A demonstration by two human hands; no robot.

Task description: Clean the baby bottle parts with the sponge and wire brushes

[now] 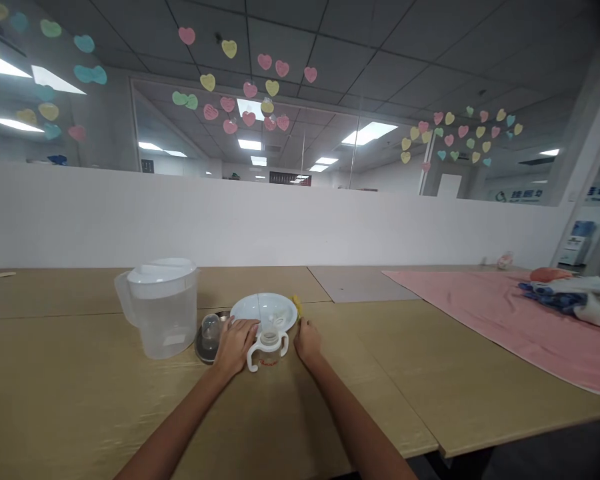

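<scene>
I seem to be arranging bottle parts, the uncapped two-handled baby bottle (269, 352) standing between my left fingers (241, 325) and curled right fingers (304, 328), whose grips I cannot tell, and next probably calls for steadying that bottle.

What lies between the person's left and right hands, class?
A clear two-handled bottle stands between the left hand and the right hand in the head view; a white plate lies just beyond.
</scene>
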